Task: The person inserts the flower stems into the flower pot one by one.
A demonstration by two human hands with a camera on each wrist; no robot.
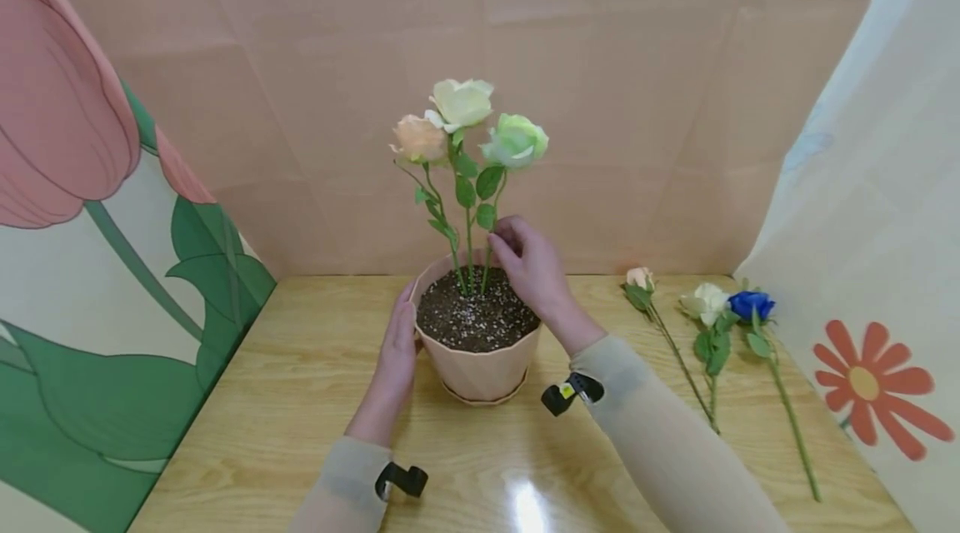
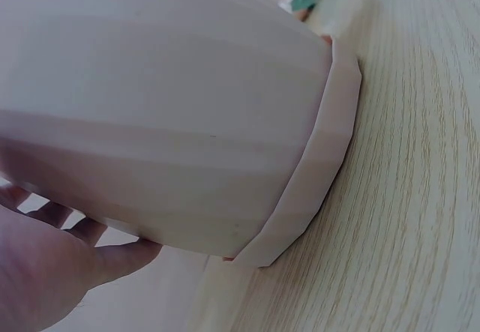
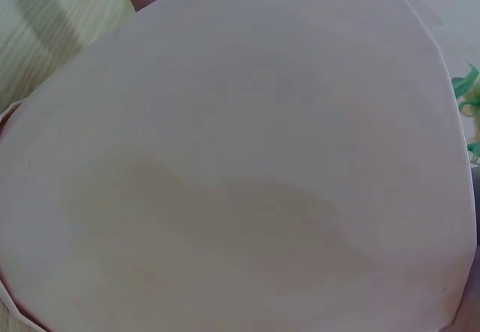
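A pale pink flowerpot (image 1: 480,371) full of dark soil (image 1: 476,325) stands upright on its saucer (image 2: 315,167). Three artificial roses rise from the soil: a peach rose (image 1: 418,139) at left, a taller cream rose (image 1: 462,102) in the middle and a light green rose (image 1: 516,140) at right. My right hand (image 1: 531,271) pinches the green rose's stem between thumb and fingers, a little above the soil. Against the pot's left side rests my left hand (image 1: 397,341), its fingers laid along the wall. The pot's wall fills most of the right wrist view, which hides that hand's fingertips.
On the wooden table (image 1: 270,400), a small pink rose (image 1: 640,278), a white rose (image 1: 705,304) and a blue rose (image 1: 752,304) lie to the right, stems toward me. A pinkish backdrop (image 1: 637,100) hangs behind the pot, with printed flower sheets on both sides.
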